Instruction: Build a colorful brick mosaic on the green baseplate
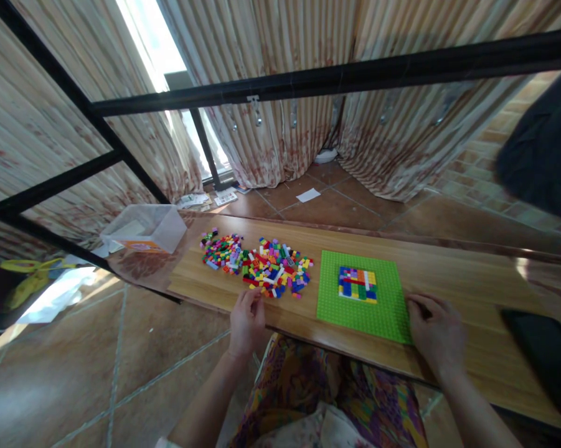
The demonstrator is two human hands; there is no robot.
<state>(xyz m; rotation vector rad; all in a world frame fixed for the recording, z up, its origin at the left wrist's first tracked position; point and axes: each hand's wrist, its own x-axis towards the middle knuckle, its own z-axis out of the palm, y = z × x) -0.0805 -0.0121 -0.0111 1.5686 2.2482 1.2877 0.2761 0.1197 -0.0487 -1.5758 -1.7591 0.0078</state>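
Observation:
A green baseplate point(336, 292) lies on the wooden table point(448, 280), with a small patch of coloured bricks point(357, 284) built on its middle. To its left lies a loose pile of small coloured bricks point(261, 264). My left hand point(246, 322) rests at the table's near edge just below the pile, fingers curled down; I cannot see anything in it. My right hand point(435, 331) lies with curled fingers on the table at the baseplate's near right corner, touching its edge.
A clear plastic box point(144, 229) stands at the table's left end. A dark flat object point(546, 354) lies at the right. Black metal bars point(308, 81) cross overhead. Tiled floor, curtains and scattered papers point(308, 195) lie beyond.

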